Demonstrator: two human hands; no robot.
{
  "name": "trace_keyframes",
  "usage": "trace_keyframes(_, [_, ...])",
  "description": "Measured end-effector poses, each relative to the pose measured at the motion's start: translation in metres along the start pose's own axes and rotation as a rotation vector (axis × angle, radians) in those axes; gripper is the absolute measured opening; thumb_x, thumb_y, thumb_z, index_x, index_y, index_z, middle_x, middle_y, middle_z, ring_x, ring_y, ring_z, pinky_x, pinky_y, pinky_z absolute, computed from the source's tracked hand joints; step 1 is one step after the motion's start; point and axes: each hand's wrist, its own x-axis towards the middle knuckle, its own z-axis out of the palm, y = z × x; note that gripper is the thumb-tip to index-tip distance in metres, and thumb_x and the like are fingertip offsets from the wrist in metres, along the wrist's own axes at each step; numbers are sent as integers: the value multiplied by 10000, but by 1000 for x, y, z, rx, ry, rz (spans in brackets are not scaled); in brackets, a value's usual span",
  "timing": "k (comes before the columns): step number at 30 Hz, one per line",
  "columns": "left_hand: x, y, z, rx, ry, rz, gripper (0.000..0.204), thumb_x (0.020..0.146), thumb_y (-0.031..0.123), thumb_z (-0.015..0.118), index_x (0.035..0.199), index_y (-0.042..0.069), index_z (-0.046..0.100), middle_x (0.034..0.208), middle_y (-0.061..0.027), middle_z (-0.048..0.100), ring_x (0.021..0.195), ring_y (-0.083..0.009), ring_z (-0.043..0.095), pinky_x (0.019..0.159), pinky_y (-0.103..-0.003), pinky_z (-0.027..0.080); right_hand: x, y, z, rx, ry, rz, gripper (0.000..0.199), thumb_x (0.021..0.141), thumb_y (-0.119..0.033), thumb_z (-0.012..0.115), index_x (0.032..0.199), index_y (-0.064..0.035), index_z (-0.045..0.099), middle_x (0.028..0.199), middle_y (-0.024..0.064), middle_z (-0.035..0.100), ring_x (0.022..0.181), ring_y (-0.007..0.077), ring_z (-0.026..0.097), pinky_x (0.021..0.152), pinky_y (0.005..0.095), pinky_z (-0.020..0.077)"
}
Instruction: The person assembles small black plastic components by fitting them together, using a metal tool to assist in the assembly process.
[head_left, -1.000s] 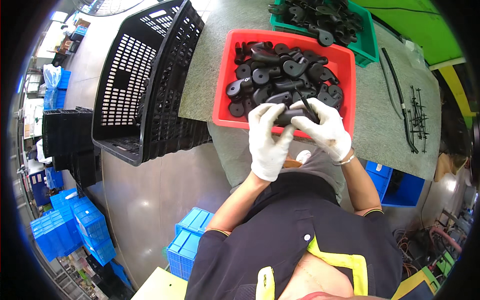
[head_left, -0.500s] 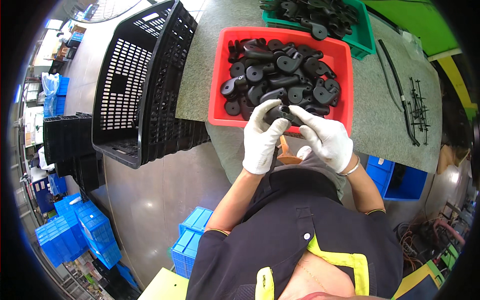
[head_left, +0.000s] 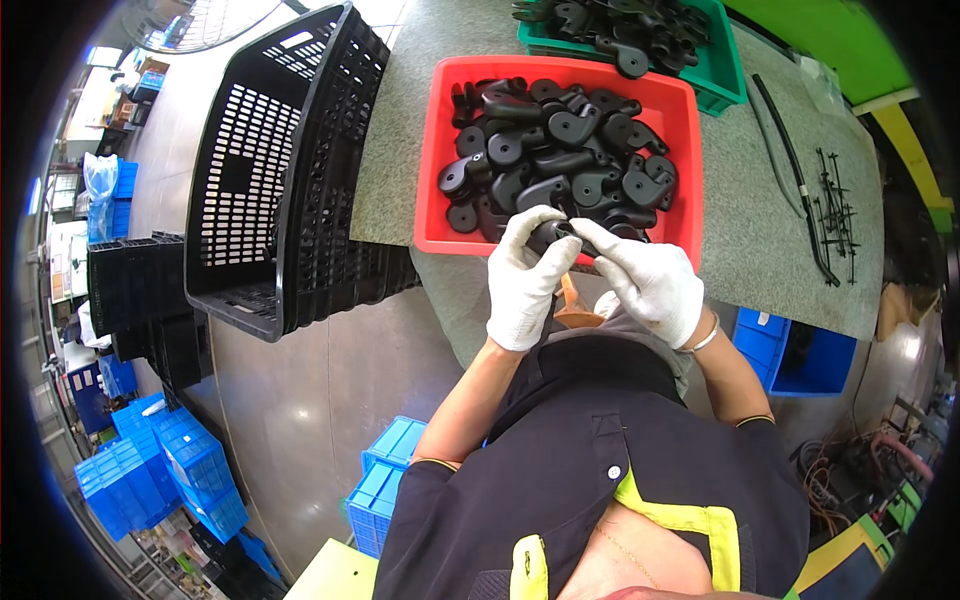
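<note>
In white gloves, both my hands meet over the near edge of a red bin point(head_left: 428, 205). My left hand point(head_left: 522, 285) is closed around a black plastic part point(head_left: 546, 236), gripping it between thumb and fingers. The fingers of my right hand point(head_left: 652, 285) are bent and pressed together at the right end of that same part. Much of the part is covered by the gloves, so its full shape is hidden. Behind it, the bin holds a heap of similar black curved parts point(head_left: 573, 125) with round, holed ends.
A green bin point(head_left: 735, 70) of black pieces stands at the far edge of the grey table point(head_left: 740, 235). On the right lie a black tube point(head_left: 795, 180) and thin black sprues point(head_left: 835, 215). Black crates point(head_left: 330, 180) stand left; blue boxes point(head_left: 385, 480) sit on the floor.
My right hand's fingers have drawn in closer on the black part and curled more. The left hand keeps its hold in nearly the same place.
</note>
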Motion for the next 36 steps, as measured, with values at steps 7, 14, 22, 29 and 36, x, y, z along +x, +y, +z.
trace_keyframes(7, [-1,-2,0,-39,13,-27,293,821,2,676,1100,26,590,980,-16,575,867,-70,550,770,-217,467,-3,-8,0,-9,-10,80,425,871,-201,624,1292,-183,571,754,52,653,615,221,636,542,321,494])
trace_keyframes(14, [-1,-6,-1,46,55,40,284,818,8,684,1088,27,597,994,-8,569,881,-65,540,782,-216,455,-4,-11,5,11,6,129,420,873,-200,622,1289,-175,574,745,50,653,611,212,634,544,316,497])
trace_keyframes(22, [17,10,-31,255,322,363,256,861,22,634,1111,20,578,987,-30,563,855,-94,546,742,-250,480,45,34,7,-241,287,75,292,882,-259,612,1147,-146,562,903,104,614,714,313,643,604,409,515])
trace_keyframes(29, [63,100,-162,1005,992,768,338,833,168,727,1091,-26,624,1054,-133,609,941,-210,585,874,-314,469,117,115,3,-385,55,-156,310,827,-80,593,1123,-154,538,1092,80,601,812,317,650,687,419,530])
trace_keyframes(36, [79,102,-237,1552,818,533,492,853,284,670,1244,16,537,1284,-205,505,1154,-349,489,1021,-433,370,115,109,3,-220,-27,-55,280,842,-166,636,1104,-109,556,968,134,639,889,307,643,766,384,508])
